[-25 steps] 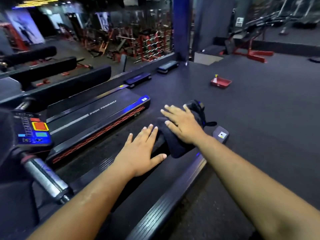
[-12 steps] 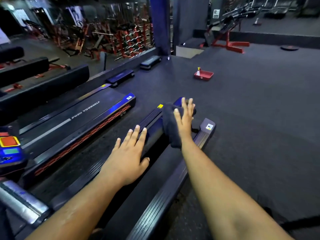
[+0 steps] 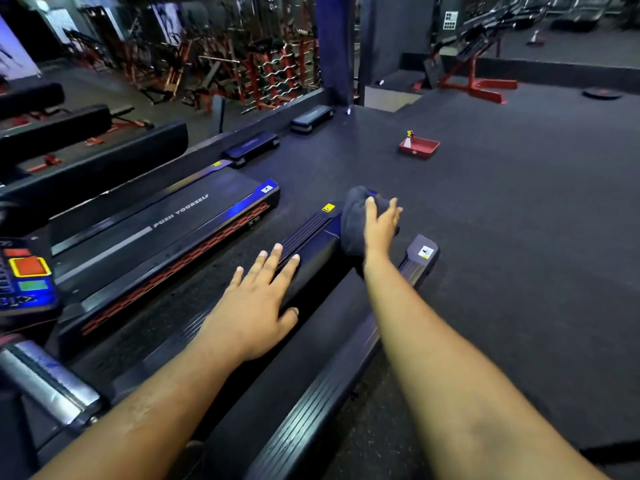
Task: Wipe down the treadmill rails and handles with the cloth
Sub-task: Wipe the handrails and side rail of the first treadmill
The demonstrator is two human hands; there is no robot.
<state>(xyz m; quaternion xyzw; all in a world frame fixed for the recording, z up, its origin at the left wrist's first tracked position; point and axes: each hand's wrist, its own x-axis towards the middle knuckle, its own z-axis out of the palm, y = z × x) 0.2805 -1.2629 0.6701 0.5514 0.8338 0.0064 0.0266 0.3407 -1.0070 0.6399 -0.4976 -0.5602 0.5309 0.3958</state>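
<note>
Head view. Left hand (image 3: 254, 303) lay flat, palm down, fingers straight and slightly spread, resting on the left side rail (image 3: 304, 244) of the near treadmill (image 3: 249, 403). It gripped nothing. Thumb pointed toward the belt side.

Right hand (image 3: 379, 225) was further out than the left, at the far end of the treadmill deck. Fingers extended, pressing on a dark cloth (image 3: 353, 220). Cloth was bunched under and left of the palm, draped over the rear end cap; a bit of blue end cap showed just above the fingertips. Hand was blurred, so whether the thumb curled under the cloth could not be told; visible fingers looked straight.

Right side rail (image 3: 408, 271) ran just right of the right wrist, ending in a cap with a small white sticker (image 3: 425, 252). A yellow sticker (image 3: 328, 207) sat on the left rail just left of the cloth.

Left of the left hand: a second treadmill (image 3: 166, 230) with "PUSH YOURSELF" lettering and red mesh trim. Further left, a console (image 3: 26, 275) with orange and green buttons, and a silver handle bar (image 3: 45, 382) below it, near the left forearm.

Well beyond the right hand, a red tray (image 3: 420, 147) sat on the dark floor (image 3: 519, 220) with a small bottle (image 3: 408, 138) in it. Weight racks (image 3: 270, 74) far back.
</note>
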